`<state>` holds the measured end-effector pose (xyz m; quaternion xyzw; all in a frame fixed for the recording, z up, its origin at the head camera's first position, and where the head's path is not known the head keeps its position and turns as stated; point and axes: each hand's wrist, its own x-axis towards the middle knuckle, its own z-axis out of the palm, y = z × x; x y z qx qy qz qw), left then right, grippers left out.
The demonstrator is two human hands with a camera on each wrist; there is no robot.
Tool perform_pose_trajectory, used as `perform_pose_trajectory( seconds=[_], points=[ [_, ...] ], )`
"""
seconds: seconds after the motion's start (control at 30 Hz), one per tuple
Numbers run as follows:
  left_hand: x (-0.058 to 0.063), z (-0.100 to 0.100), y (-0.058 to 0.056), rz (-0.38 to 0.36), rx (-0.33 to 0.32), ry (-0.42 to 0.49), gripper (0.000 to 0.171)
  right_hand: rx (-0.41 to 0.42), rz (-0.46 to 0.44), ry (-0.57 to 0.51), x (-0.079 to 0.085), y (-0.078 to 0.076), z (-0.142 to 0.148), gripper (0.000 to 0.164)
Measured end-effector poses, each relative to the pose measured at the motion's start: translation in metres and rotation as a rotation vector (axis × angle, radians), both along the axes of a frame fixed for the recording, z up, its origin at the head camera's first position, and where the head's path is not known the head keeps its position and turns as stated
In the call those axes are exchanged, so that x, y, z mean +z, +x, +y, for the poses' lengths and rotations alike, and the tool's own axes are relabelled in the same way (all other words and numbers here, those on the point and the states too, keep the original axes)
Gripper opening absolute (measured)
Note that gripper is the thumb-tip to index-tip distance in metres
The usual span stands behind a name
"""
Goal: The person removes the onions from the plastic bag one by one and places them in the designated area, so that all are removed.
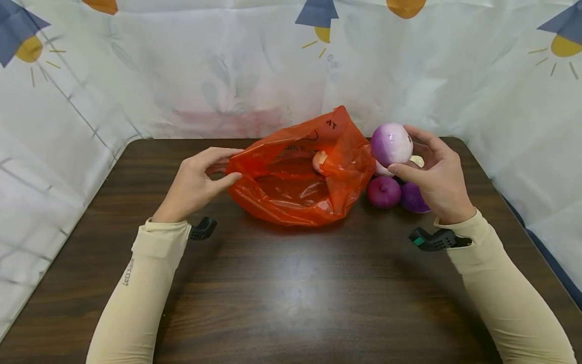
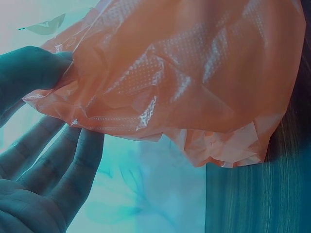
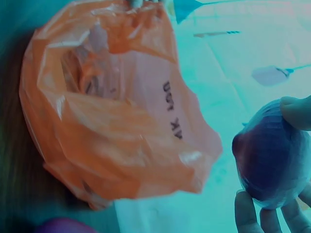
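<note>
An orange-red plastic bag lies with its mouth open on the dark table. My left hand pinches the bag's left rim between thumb and fingers; the left wrist view shows the thin film caught there. Raised beside the bag's right edge, my right hand grips a purple-and-white onion, which the right wrist view also shows as a dark onion between thumb and fingers. Inside the bag, a pale orange-pink round thing is partly visible.
Right of the bag sit a purple onion and another purple onion, partly covered by my right hand. Paler round pieces behind them are mostly hidden. A patterned white curtain hangs behind the wood-grain table.
</note>
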<state>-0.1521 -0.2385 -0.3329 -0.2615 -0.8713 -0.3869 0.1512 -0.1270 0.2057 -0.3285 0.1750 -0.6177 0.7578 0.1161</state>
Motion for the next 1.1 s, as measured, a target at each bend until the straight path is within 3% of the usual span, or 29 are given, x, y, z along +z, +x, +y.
perform_pose_trajectory(
  seconds=[0.33, 0.83, 1.1],
  points=[
    [-0.002, 0.0, -0.001, 0.003, 0.009, 0.019, 0.046, -0.077, 0.009, -0.061, 0.001, -0.007, 0.027, 0.066],
    [-0.001, 0.001, -0.001, 0.017, 0.009, 0.014, 0.046, -0.087, 0.005, -0.155, -0.013, -0.02, 0.069, 0.063],
    [-0.002, 0.0, -0.002, 0.024, 0.01, 0.016, 0.045, -0.095, -0.043, -0.1, -0.022, -0.025, 0.093, 0.066]
  ],
)
